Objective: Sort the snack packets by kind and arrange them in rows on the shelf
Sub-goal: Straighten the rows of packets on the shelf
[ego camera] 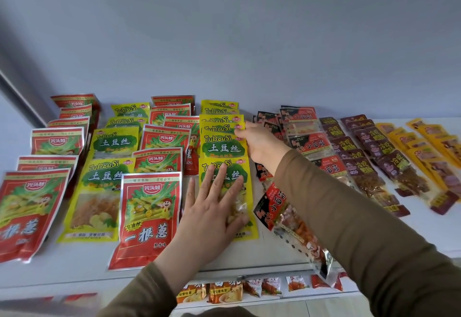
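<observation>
**Two hands working the yellow row**

Several rows of snack packets are lying flat on the white shelf [74, 266], overlapping like tiles and running back toward the pale wall [224, 30]. From the left, red packets [149, 217] printed with a green onion and a cartoon figure are alternating with yellow packets [94, 192] that are carrying a green "TuDouSi" label and a clear window showing pale shreds. Further right, black-and-red packets [309, 144] are sitting beside two dark maroon rows [359, 167], and orange-yellow packets [424, 152] are lying at the far right.

The left hand [212, 214] is lying flat on the nearest packet of the second yellow row [224, 142], its fingers [219, 179] straight and spread across the label and window. The right hand [259, 144] is reaching further back along the same row, its fingers [239, 132] pinching the right edge of a yellow packet there. One black-and-red packet [287, 219] is lying askew under the right sleeve [361, 229].

Below the shelf edge, a lower shelf [274, 300] is holding small orange and white packets [224, 291] in a line.
</observation>
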Motion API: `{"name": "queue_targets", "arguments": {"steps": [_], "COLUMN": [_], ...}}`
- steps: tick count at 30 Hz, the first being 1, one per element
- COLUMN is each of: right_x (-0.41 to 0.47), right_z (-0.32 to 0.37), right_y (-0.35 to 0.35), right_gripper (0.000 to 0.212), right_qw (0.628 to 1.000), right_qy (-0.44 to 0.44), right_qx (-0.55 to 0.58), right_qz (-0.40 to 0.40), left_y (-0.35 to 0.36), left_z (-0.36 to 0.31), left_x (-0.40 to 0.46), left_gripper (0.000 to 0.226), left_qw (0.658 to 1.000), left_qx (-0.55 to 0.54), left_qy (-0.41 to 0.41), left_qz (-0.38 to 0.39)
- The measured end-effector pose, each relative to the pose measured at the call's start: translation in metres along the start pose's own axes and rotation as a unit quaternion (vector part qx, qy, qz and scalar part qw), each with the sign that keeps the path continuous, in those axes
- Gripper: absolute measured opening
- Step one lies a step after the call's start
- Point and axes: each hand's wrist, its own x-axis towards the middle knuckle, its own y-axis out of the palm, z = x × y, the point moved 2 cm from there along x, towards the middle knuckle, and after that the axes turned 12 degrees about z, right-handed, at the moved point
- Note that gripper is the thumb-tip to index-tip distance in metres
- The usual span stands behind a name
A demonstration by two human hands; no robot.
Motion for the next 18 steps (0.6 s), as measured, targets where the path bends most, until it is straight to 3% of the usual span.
{"name": "queue_targets", "arguments": {"steps": [6,12,18], "right_x": [0.001,0.001,-0.003], "right_z": [0.000,-0.005,-0.003], "right_y": [0.005,0.012,0.010], "right_gripper": [0.033,0.038,0.037], "right_qw": [0.996,0.993,0.992], "right_qy": [0.033,0.028,0.031], "right_qx": [-0.049,-0.069,-0.102], "right_qz": [-0.072,-0.089,-0.075], "left_y": [-0.002,-0.006,0.003], "left_z": [-0.001,-0.002,0.001], "left_x": [-0.001,-0.001,0.002], "left_gripper": [0.068,0.063,0.073], "left_qw": [0.999,0.999,0.999], "left_qx": [-0.035,-0.035,-0.045], "left_qy": [0.001,-0.004,-0.020], "left_qz": [0.032,-0.005,0.015]}}
